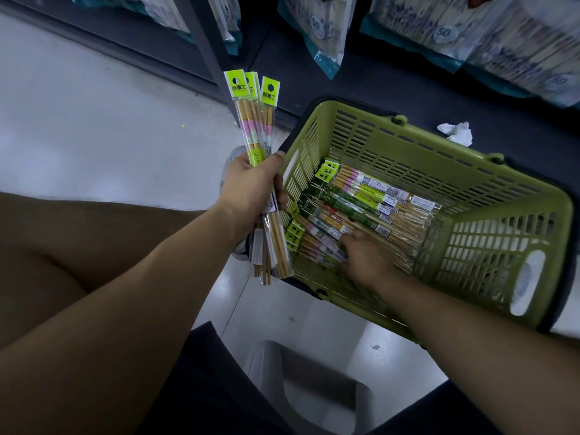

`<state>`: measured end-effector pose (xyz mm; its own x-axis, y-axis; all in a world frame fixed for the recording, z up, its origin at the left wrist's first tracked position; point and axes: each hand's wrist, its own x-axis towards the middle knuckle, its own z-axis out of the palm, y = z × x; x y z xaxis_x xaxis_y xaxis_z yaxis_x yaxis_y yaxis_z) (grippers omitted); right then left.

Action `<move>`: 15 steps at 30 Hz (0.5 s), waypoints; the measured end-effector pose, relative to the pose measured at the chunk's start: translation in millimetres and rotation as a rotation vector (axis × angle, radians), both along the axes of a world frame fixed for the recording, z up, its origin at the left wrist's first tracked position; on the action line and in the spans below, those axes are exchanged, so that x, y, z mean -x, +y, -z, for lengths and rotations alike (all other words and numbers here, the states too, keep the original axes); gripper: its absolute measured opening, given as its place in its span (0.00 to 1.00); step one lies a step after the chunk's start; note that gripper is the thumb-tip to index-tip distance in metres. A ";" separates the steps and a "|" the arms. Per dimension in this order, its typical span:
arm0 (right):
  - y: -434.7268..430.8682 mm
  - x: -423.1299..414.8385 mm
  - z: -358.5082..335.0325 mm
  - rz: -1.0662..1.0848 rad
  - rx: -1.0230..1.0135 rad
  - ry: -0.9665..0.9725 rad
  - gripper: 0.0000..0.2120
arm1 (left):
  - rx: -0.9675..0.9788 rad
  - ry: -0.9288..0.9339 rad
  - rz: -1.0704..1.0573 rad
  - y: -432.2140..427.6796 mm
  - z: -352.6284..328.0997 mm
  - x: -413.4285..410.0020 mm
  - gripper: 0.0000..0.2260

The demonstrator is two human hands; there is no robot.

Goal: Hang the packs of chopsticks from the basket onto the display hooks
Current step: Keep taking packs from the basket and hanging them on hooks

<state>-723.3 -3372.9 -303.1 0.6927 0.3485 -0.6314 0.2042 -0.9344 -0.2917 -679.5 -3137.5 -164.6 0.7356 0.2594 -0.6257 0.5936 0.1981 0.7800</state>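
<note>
1. The left hand [251, 186] is stretched forward beside the green basket [408, 133], forearm straight, its fingers and thumb curled tight round a bunch of chopstick packs [255, 127]
2. That bunch stands nearly upright in the view, its long axis running away from the person; the yellow-green header cards point toward the shelving, and the bare stick ends point back at the person
3. The right hand [364, 259] reaches down into the basket, back up, fingertips among the loose packs [373, 202]; whether they pinch one cannot be told
4. The loose packs lie flat on the basket floor, roughly parallel, header cards toward the basket wall nearest the left hand
5. A crumpled tissue [456, 133] lies beyond the basket
</note>
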 end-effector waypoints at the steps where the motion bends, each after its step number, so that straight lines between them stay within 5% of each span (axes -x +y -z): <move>1: 0.0 1.7 1.3 0.003 0.000 0.000 0.24 | 0.003 -0.001 0.004 0.1 -0.3 -0.2 0.09; 10: -5.1 -2.3 0.6 -0.052 0.010 0.028 0.13 | -0.004 0.005 0.014 0.8 1.3 -0.3 0.10; 15: -18.1 -16.2 -19.7 0.159 -0.185 0.122 0.15 | -0.034 0.028 0.038 -0.5 -1.8 0.8 0.11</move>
<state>-707.1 -3391.0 -283.4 0.6705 0.3585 -0.6496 0.0120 -0.8806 -0.4737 -680.3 -3138.1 -162.8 0.7275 0.2527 -0.6379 0.6222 0.1488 0.7686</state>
